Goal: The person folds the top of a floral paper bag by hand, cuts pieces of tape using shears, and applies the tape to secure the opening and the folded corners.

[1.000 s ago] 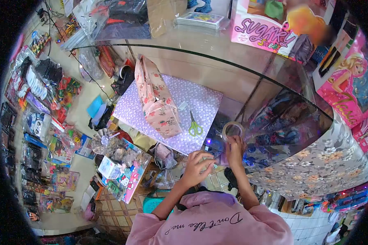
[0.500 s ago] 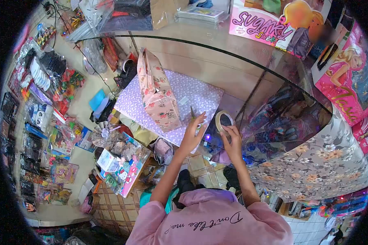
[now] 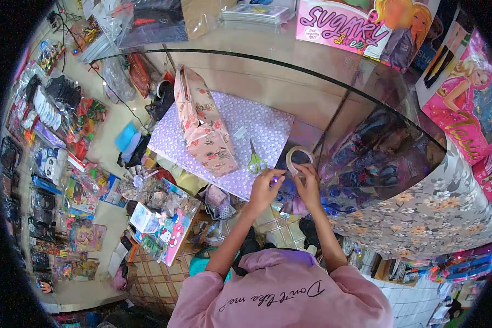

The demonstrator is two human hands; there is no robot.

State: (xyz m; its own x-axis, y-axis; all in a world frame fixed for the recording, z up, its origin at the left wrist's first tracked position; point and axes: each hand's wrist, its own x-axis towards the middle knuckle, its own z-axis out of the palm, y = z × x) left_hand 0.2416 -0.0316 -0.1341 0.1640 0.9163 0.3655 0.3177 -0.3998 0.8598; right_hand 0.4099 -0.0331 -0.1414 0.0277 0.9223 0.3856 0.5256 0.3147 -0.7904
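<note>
My right hand (image 3: 309, 191) grips a roll of tape (image 3: 291, 164) at its lower edge, with the ring tilted up above the fingers. Close beside it, my left hand (image 3: 265, 190) has its fingers drawn together near the roll; whatever they pinch is too small to make out. Green-handled scissors (image 3: 256, 163) lie just above my left hand on a purple flowered sheet (image 3: 265, 117). On the same sheet stands a pink floral paper gift bag (image 3: 208, 131), leaning to one side. A small pale slip (image 3: 240, 133) lies by the bag.
The sheet rests on a glass counter with a dark curved edge (image 3: 290, 66). Boxed dolls (image 3: 464, 104) and a pink "Sugary Sweet" box (image 3: 339, 27) stand beyond it. Floral wrapping (image 3: 421, 218) hangs at right. Packaged goods (image 3: 82, 186) fill the left shelf.
My left hand has come away from the scissors, moving down and closing near the tape roll. The scissors now lie uncovered on the sheet. My right hand still holds the tape.
</note>
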